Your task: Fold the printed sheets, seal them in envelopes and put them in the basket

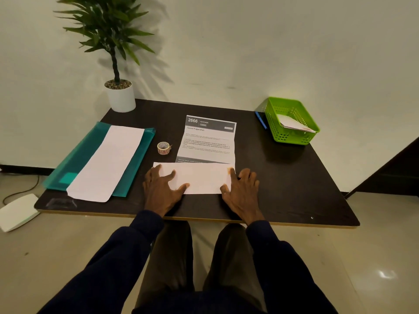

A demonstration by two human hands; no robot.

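A printed sheet lies in the middle of the dark table, its near third folded up so the blank back faces me. My left hand lies flat on the fold's left end, fingers spread. My right hand presses the fold's right end, fingers spread. The green basket stands at the far right with a white envelope inside. A stack of white envelopes rests on a teal folder at the left. A small sticker roll sits between folder and sheet.
A potted plant stands at the table's far left corner. A blue pen lies just left of the basket. A white device sits on the floor at the left. The table's near edge runs just behind my wrists.
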